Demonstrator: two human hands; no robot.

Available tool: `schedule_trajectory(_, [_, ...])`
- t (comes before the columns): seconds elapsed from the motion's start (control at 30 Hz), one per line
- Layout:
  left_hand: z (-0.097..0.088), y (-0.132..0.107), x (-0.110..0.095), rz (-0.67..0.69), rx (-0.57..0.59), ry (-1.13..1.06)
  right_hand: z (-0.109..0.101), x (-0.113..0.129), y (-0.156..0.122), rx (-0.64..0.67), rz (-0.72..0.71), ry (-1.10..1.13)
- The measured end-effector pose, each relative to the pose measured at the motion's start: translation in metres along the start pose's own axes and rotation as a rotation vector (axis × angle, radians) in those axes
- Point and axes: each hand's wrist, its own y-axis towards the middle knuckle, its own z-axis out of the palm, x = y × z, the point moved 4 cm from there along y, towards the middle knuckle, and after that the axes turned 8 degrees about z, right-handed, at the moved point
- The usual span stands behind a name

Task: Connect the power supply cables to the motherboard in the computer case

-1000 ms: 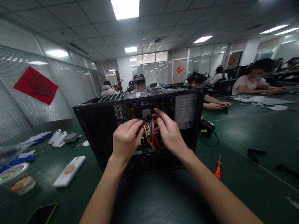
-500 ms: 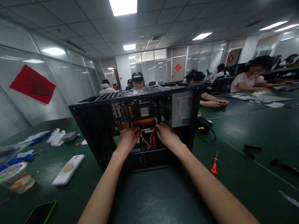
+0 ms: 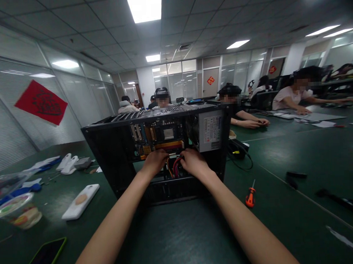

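An open black computer case [image 3: 112, 151] lies on its side on the green table, its motherboard [image 3: 157, 135] and grey power supply [image 3: 210, 132] facing me. Both my hands reach inside it. My left hand [image 3: 154, 161] and my right hand [image 3: 193, 162] are curled, fingers down, on a bundle of red, yellow and orange wires [image 3: 174, 167] between them, low in the case just under the motherboard. The fingertips are hidden behind the knuckles.
An orange screwdriver [image 3: 250, 197] lies right of the case. A white phone case [image 3: 81, 202], a dark phone [image 3: 42, 259] and a food cup [image 3: 18, 213] lie at left. Black parts [image 3: 294, 177] lie at right. Other people sit at the tables behind.
Both hands have dropped from the upper middle of the case to its lower part, taking the wire bundle down with them. The motherboard now shows above them.
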Motion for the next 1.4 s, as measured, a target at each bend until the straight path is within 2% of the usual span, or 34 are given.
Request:
schedule_trajectory(0.17, [0.0055, 0.0002, 0.0027, -0.03, -0.011, -0.017, 0.0016, -0.0004, 0.0009, 0.002, -0.011, 0.0])
schedule_trajectory(0.5, [0.0054, -0.0027, 0.0013, -0.037, 0.0, -0.003, -0.0005, 0.0008, -0.0002, 0.022, -0.019, -0.02])
schedule_trajectory(0.87, [0.0038, -0.0014, 0.001, -0.148, 0.033, 0.075, -0.0024, 0.0031, -0.0017, 0.011, -0.031, -0.014])
schedule_trajectory(1.23, [0.001, 0.0034, -0.0005, -0.225, 0.087, 0.027, 0.0013, 0.0079, -0.0025, 0.029, -0.174, -0.067])
schedule_trajectory(1.4, [0.0073, -0.0016, 0.0062, -0.309, 0.011, -0.038, 0.001, 0.0089, -0.0027, 0.03, -0.187, -0.058])
